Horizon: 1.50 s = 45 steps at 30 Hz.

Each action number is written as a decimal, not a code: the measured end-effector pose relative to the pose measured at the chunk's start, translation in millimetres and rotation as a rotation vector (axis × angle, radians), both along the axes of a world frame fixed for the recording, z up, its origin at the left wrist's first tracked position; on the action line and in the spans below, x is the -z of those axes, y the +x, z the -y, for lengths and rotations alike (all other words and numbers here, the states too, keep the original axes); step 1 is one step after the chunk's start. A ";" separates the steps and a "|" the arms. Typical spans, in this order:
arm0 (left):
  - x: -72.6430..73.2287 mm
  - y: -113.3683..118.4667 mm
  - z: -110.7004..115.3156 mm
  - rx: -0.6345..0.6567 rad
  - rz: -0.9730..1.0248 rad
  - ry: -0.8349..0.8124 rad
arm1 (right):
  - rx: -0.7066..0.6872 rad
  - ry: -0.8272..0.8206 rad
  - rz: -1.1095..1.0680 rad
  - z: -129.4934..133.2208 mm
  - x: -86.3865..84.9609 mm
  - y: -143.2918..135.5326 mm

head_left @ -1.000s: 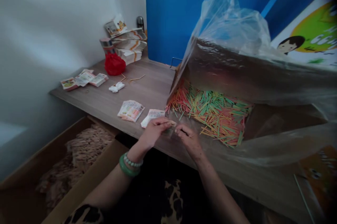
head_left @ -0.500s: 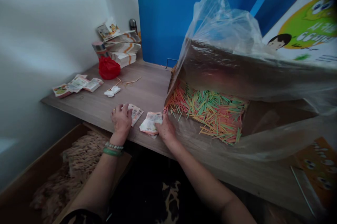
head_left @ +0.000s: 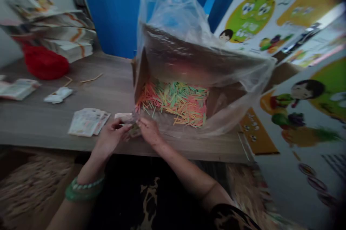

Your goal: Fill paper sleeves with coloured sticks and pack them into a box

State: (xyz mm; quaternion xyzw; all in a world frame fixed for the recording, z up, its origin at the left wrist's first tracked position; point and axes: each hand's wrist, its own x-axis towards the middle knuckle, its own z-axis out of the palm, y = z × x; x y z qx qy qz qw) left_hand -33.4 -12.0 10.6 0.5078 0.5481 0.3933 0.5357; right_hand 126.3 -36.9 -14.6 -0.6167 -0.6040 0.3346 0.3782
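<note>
Packet (head_left: 134,131), blurred, sits just before the near left corner of the box (head_left: 175,48); your left hand (head_left: 111,137) and right hand (head_left: 149,131) pinch it from opposite sides, likely to steady it.

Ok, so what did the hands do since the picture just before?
The left hand came off the left packet pile and moved right, over to the right hand. Now both hold a small, blurry packet in their fingers. The camera view swung right too. The coloured sticks and red bag stayed put.
</note>
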 end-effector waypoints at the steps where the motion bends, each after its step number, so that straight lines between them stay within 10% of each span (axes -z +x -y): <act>1: -1.7 9.2 1.9 0.036 0.106 -0.075 | -0.066 -0.016 -0.025 6.7 -2.0 6.5; 5: -7.0 40.6 13.9 0.075 0.280 -0.186 | -0.211 0.009 0.133 37.3 -9.2 70.1; 10: -1.7 72.9 30.5 0.400 0.164 -0.084 | 0.095 -0.147 0.818 67.2 -22.8 189.6; 14: 3.6 102.1 42.2 0.625 0.110 -0.060 | 0.093 -0.247 1.188 71.5 -26.1 233.6; 39: 15.2 91.8 40.7 0.531 0.133 -0.203 | 0.158 -0.223 1.286 49.8 0.8 247.4; 45: 15.7 85.0 35.7 0.479 0.197 -0.232 | 0.359 -0.210 1.137 49.3 9.8 254.0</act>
